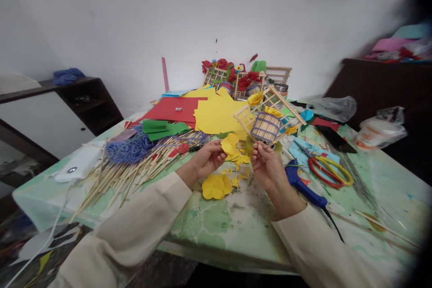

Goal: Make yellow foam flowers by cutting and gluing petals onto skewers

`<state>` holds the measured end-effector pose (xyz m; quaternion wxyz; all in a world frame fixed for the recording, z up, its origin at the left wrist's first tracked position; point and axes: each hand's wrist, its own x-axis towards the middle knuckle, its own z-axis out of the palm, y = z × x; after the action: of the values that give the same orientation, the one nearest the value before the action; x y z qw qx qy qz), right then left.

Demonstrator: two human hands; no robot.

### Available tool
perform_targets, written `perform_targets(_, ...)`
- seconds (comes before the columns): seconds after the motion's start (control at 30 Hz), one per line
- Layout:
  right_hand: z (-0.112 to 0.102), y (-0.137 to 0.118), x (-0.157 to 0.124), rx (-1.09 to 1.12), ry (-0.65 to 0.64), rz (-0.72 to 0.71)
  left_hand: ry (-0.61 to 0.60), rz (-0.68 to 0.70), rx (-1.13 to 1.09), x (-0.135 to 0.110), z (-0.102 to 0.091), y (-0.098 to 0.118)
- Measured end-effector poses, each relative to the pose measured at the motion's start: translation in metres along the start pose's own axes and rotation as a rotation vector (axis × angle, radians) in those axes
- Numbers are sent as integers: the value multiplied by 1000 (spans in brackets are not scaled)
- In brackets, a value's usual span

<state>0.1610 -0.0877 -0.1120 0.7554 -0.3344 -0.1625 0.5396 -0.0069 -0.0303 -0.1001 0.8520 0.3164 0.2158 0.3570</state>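
My left hand (211, 158) pinches a yellow paper flower cutout (230, 143) by its edge, above the table. My right hand (268, 166) is a short way to the right, its thumb and fingertips pressed together; what they hold, if anything, is too small to make out. Just beyond it leans a wooden-stick lattice frame (243, 119) with a small stick basket (266, 127) and yellow paper flowers (255, 98) on it. Below my left hand lie more yellow flower cutouts (216, 186). Yellow paper scraps (240, 159) are scattered between my hands.
A blue glue gun (305, 186) and red-and-yellow-handled scissors (329, 172) lie right. Thin sticks (135, 175), purple yarn (130, 146) and green paper (162, 129) cover the left. Behind are yellow sheets (216, 117), a red sheet (172, 108) and frames with red flowers (248, 82).
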Motion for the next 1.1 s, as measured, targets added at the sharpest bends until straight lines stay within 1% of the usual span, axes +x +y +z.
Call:
perform_targets(0.3,1,1,-1,20,17,13,19,16,44,1,1,-5)
perform_targets(0.47,-1,2,0,23,16,22,-2,38,111,0,3,-7)
perform_targets(0.73,-2,3,2,17,24,4,-21,58,131,0,2,-7)
perform_targets(0.8,-3,2,3,8,34,-40,-20,64,135,0,0,-7)
perform_targets(0.9,-4,-2,4,-19,51,-162,4,72,154,1,-2,-7)
perform_targets(1.0,-2,-8,3,-70,62,-324,56,63,207,3,-2,-8)
perform_targets(1.1,1,-11,0,-171,52,-523,85,45,268,4,-3,-10)
